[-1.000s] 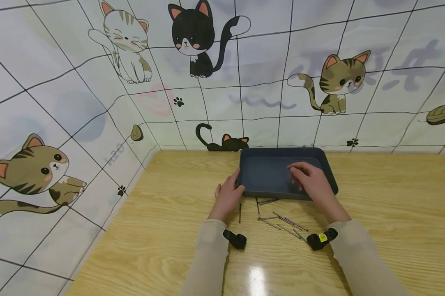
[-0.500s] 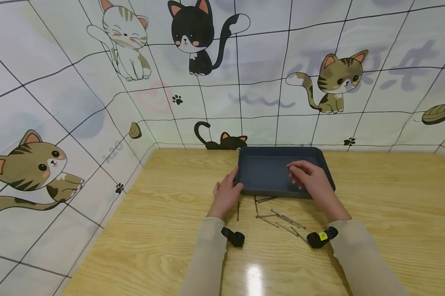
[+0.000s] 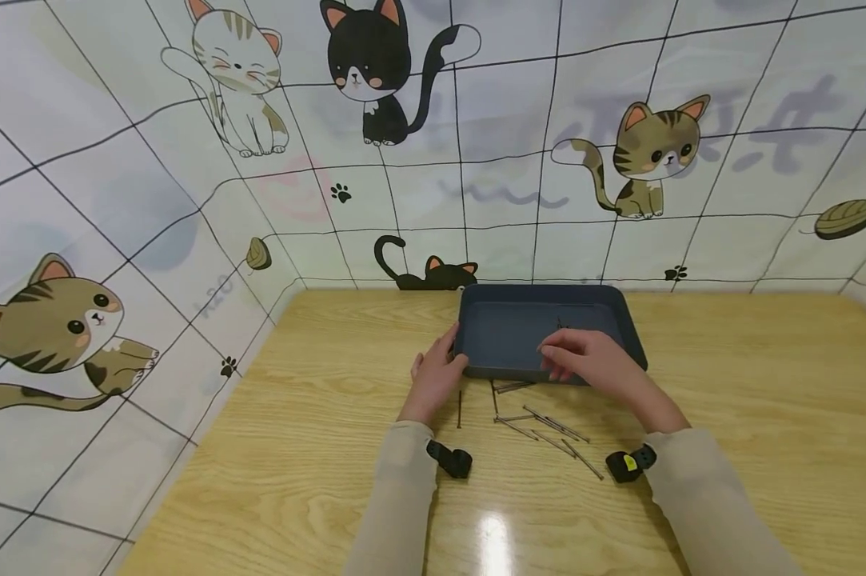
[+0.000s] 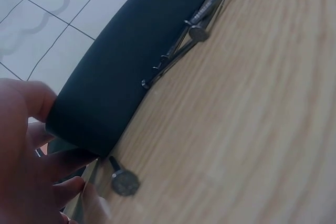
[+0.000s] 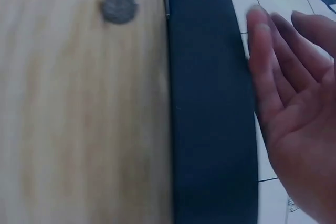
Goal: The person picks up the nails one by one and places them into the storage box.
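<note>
My left hand [image 3: 438, 380] grips the near left corner of a dark blue tray [image 3: 519, 374], thumb at the front wall and fingers along the left side. In the left wrist view its fingers [image 4: 31, 98] wrap that corner. My right hand [image 3: 591, 356] is over the tray's near right part, its fingers loosely bent. The right wrist view shows those fingers [image 5: 273, 61] beside the tray wall [image 5: 210, 103] with nothing visible between them and the thumb. Small dark nails [image 3: 562, 323] lie inside the tray, just beyond the right hand.
Several loose nails [image 3: 556, 424] are scattered on the wooden table [image 3: 317, 480] in front of the tray. One nail [image 3: 459, 410] lies apart near the left wrist; others [image 4: 198, 32] lie against the tray's front wall. A cat-patterned cloth wall [image 3: 504, 184] stands behind the tray.
My right hand has shifted left and toward me over the tray, and dark nails now show beyond it. The left hand keeps its grip on the corner. The head view has shifted slightly.
</note>
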Motion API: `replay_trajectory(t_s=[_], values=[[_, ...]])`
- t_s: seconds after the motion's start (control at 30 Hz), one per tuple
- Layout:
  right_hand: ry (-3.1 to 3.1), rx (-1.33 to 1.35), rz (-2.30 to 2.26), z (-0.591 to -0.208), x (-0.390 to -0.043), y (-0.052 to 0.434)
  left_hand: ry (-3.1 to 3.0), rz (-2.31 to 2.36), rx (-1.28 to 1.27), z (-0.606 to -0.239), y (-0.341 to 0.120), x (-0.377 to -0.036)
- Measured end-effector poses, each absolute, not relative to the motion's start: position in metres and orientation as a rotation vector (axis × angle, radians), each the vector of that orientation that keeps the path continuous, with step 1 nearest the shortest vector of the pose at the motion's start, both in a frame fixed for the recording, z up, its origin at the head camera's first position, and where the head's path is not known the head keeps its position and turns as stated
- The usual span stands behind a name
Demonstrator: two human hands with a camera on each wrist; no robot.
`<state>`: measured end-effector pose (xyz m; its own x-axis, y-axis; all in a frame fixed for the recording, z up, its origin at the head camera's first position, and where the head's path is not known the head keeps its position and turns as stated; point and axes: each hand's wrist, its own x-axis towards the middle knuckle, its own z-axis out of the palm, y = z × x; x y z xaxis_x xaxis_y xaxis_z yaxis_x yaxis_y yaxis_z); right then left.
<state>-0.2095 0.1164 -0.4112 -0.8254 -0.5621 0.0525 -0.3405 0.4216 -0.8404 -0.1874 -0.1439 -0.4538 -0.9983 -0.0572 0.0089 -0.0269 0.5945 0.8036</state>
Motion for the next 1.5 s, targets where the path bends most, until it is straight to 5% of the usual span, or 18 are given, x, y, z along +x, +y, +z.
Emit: replay_trajectory(t_s=[0.53,1.5], values=[[2.469,-0.928,-0.592,-0.386,-0.193,0.103,-2.758,-1.389,0.074,-0.453,-0.144,-0.188],[2.468,-0.868,-0.433,-0.391,-0.181,0.091,-2.751,-1.42,0.111,-0.45,-0.143,-0.186]])
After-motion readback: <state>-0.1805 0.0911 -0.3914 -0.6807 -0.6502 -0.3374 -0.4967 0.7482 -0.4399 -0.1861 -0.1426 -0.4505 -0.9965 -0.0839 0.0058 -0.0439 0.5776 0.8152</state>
